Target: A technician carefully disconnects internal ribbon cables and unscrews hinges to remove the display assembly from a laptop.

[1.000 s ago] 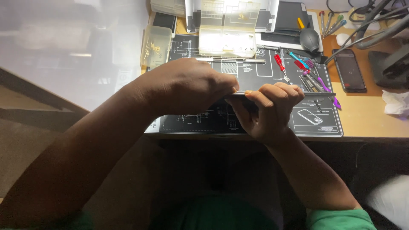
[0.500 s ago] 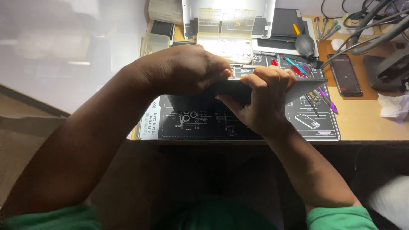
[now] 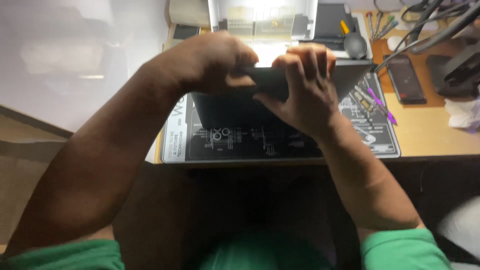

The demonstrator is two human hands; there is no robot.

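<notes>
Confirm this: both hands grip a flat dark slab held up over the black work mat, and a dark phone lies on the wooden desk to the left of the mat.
One thing is wrong: the side. In the head view the dark phone lies on the wooden desk to the right of the black work mat, not the left. The rest stands: left hand and right hand both grip the flat dark slab above the mat.
</notes>
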